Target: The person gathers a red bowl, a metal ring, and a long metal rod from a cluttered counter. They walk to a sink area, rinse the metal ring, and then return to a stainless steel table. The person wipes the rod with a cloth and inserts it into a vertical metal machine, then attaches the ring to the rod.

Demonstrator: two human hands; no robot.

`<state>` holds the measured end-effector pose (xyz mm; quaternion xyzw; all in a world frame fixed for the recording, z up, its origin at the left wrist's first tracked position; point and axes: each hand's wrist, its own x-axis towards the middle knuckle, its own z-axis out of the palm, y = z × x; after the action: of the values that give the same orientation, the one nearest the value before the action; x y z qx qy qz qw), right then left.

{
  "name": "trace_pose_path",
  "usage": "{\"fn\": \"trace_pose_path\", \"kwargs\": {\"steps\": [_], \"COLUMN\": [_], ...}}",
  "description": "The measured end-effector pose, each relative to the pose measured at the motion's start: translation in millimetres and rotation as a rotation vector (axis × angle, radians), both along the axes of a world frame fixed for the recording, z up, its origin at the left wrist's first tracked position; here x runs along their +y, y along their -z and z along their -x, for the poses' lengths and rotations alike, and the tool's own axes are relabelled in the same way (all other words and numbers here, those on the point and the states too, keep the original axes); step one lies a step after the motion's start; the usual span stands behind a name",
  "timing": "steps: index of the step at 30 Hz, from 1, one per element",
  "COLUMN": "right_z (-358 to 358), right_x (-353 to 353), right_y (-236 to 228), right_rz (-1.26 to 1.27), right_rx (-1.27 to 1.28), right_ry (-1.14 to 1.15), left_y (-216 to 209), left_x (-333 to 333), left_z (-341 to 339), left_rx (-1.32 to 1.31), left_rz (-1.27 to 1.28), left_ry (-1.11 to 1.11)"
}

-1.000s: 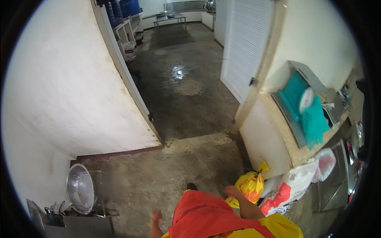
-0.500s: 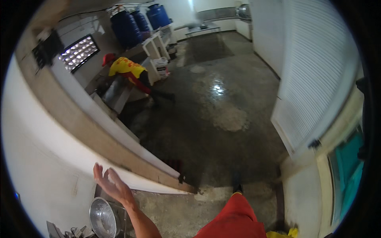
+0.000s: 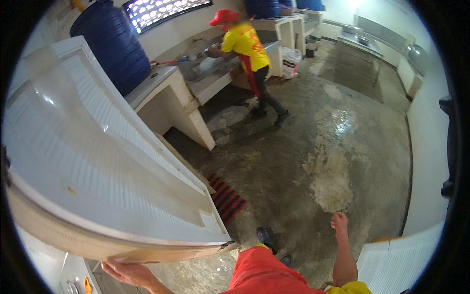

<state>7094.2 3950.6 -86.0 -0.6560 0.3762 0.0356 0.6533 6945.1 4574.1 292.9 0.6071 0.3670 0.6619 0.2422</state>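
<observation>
left hand (image 3: 126,274) shifted to doorframe (image 3: 93,246), blue barrel (image 3: 110,46)

Door frame (image 3: 186,253): beige, appearing as a curved band across the lower left; the left hand (image 3: 129,274) lies at its lower edge, exact contact unclear. Left door leaf (image 3: 122,157): white, louvred, upright, standing open beyond the frame; small yellowish mark on its lower part. Right panel (image 3: 406,259): white, ribbed, at lower right, partly out of view, near the curled right hand (image 3: 339,223)
</observation>
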Motion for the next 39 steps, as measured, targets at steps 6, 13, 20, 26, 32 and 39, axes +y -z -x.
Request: {"fn": "trace_pose_path", "kwargs": {"steps": [6, 13, 20, 26, 32, 39], "right_z": [-213.0, -361.0, -468.1, -561.5, -573.3, -539.4], "right_x": [239.0, 487.9, 716.6, 926.7, 1115.4, 1262.1], "right_y": [-75.6, -190.5, -270.1, -315.9, -349.6, -329.2], "right_rz": [-0.329, -0.08, -0.169, 0.017, -0.375, -1.027], "right_rx": [-0.162, -0.61, -1.094, -1.297, -0.515, 0.082], "right_ry": [-0.594, -1.296, -1.312, -1.251, -1.793, -1.53], "left_y": [0.8, 40.6, 56.7, 97.8, 117.8, 136.8], "left_x": [-7.2, 32.3, 65.9, 89.5, 105.4, 113.0], "left_z": [-16.4, -94.2, -184.7, -248.4, -313.1, -361.9], "left_rx": [-0.067, -0.075, -0.004, 0.015, 0.036, 0.122], "left_rz": [-0.133, -0.009, 0.117, 0.277, 0.487, 0.738], "left_ry": [-0.245, -0.391, -0.442, -0.565, -0.648, -0.555]}}
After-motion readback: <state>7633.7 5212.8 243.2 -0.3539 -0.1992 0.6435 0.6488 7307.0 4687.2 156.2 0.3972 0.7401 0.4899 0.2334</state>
